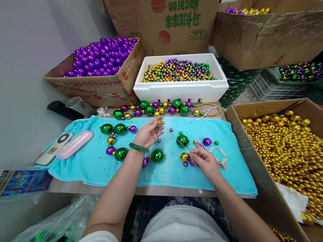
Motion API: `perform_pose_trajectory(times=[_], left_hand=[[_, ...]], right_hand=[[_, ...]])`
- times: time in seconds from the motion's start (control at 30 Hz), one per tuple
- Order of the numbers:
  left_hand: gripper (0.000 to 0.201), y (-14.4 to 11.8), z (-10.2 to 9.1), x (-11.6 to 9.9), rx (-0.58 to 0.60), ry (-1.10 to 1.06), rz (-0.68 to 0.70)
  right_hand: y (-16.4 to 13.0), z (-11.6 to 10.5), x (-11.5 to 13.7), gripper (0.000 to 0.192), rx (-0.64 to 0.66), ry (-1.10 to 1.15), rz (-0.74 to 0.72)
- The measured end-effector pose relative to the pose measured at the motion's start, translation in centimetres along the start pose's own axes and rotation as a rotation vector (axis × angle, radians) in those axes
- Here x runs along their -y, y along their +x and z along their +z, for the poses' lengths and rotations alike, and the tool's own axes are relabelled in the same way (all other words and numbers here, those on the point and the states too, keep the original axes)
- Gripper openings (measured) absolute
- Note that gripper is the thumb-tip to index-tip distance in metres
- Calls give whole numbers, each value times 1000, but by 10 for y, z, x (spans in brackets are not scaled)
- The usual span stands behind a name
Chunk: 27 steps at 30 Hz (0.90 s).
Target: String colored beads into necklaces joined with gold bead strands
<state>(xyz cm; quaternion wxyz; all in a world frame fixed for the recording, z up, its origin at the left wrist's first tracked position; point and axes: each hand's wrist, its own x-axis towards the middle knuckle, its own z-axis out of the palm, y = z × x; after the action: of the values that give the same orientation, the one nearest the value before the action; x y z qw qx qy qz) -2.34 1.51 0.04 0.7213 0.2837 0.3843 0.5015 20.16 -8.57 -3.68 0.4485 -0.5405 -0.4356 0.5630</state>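
Note:
My left hand (pixel 148 132), with a green bangle (pixel 139 147) at its wrist, pinches a small gold bead (pixel 159 122) at its fingertips. A thin pale string (pixel 175 137) slants down from there to my right hand (pixel 204 162), whose thumb and fingers are closed on it. Close to the right fingers lie a larger gold bead (pixel 183 156) and a purple bead, partly covered. A big green bead (pixel 182 140) rests between the hands. Left of them, a partly strung row of green, gold and purple beads (pixel 121 153) curves over the blue towel (pixel 94 166).
A finished-looking bead strand (pixel 149 110) lies behind the towel. Beyond it stand a white foam box (pixel 181 88) of small beads and a carton of purple beads (pixel 100 57). Gold bead strings (pixel 275 151) fill a carton at right. A pink case (pixel 74 144) sits at left.

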Motion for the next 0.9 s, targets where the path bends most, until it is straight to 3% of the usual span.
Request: perform_pose_trajectory(times=[0.23, 0.47, 0.6, 0.7, 0.9], left_hand=[[25, 1, -4, 2, 31, 109, 92], [35, -3, -9, -10, 56, 463, 300], [42, -6, -13, -22, 152, 373, 259], [37, -9, -16, -25, 143, 335, 242], [51, -14, -13, -22, 184, 546, 244]], right_hand=[[1, 0, 1, 28, -11, -1, 23], [1, -5, 5, 30, 1, -41, 34], [3, -4, 6, 30, 30, -45, 60], [4, -1, 7, 32, 40, -38, 74], [7, 4, 5, 34, 64, -43, 83]])
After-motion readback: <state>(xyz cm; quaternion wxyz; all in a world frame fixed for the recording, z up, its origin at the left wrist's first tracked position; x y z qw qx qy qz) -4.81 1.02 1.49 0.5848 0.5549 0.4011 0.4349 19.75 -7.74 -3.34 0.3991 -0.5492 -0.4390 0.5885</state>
